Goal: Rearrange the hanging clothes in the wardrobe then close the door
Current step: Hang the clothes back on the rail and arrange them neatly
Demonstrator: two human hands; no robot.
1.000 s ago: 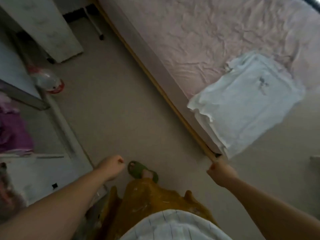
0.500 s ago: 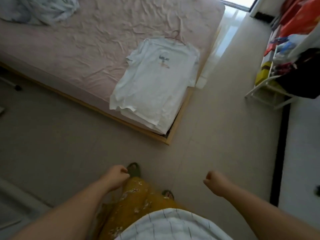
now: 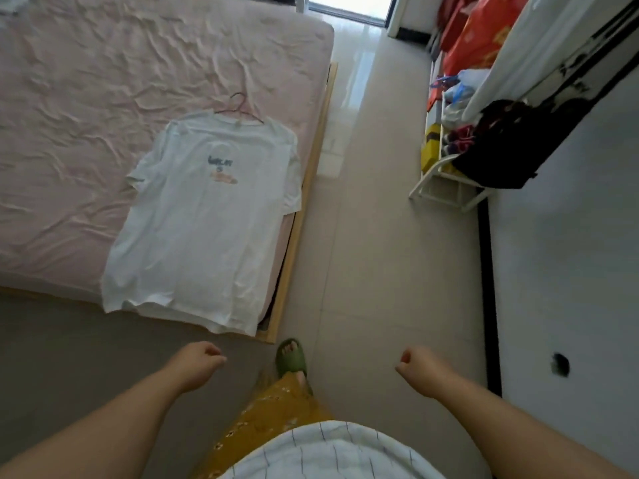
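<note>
A white T-shirt (image 3: 207, 216) with a small chest print lies flat on the pink bed (image 3: 86, 115), near its front right corner. A thin pink hanger (image 3: 242, 107) sticks out of its collar. More white cloth shows under its hem. My left hand (image 3: 200, 361) is held low over the floor just in front of the bed's edge, fingers curled, holding nothing. My right hand (image 3: 416, 364) is curled the same way over the tiles to the right, also holding nothing. The wardrobe is out of view.
A white rack (image 3: 446, 188) at the right carries a black garment (image 3: 501, 146), shoes and bags, with red bags (image 3: 480, 32) behind it. A white wall runs down the right. My foot in a green slipper (image 3: 291, 356) stands by the wooden bed frame's corner (image 3: 273, 335).
My view has swung right, from the wardrobe side to the bed's corner and the rack. Both hands stayed curled and low; I have stepped closer to the T-shirt.
</note>
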